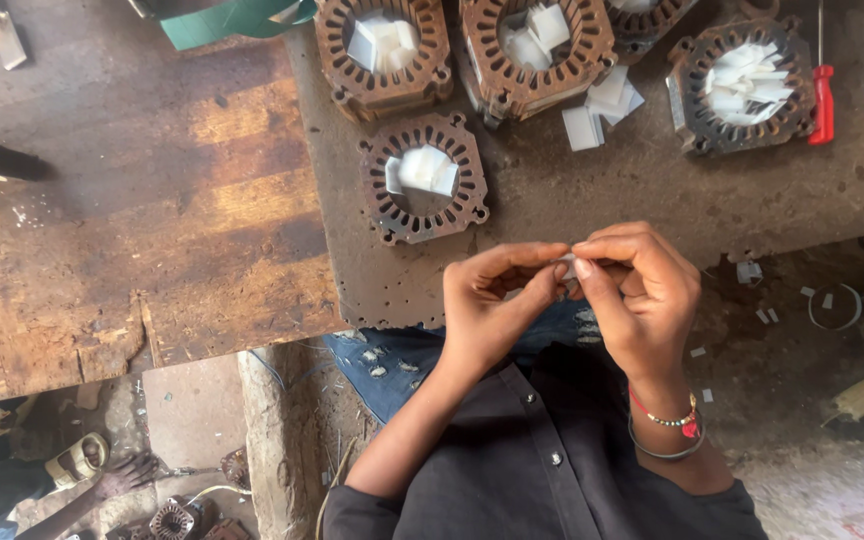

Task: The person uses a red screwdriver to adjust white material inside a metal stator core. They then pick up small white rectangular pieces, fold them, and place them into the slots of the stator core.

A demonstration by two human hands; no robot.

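Observation:
My left hand (pixel 497 300) and my right hand (pixel 637 290) meet at the fingertips over the near edge of the workbench. Together they pinch a small white paper slip (pixel 566 263), mostly hidden by the fingers. The nearest thing on the bench is a rusty ring-shaped motor stator (pixel 422 215) holding folded white slips (pixel 422 168) in its bore. My right wrist wears a red beaded band and a metal bangle.
Three more rusty stators (pixel 382 85) (pixel 537 90) (pixel 742 135) with white slips stand at the back of the brown metal bench (pixel 592 190). Loose slips (pixel 597 110) lie between them. A red-handled screwdriver (pixel 824 95) lies far right. A wooden table (pixel 132 220) adjoins left. Another person's sandalled foot (pixel 92 465) shows bottom left.

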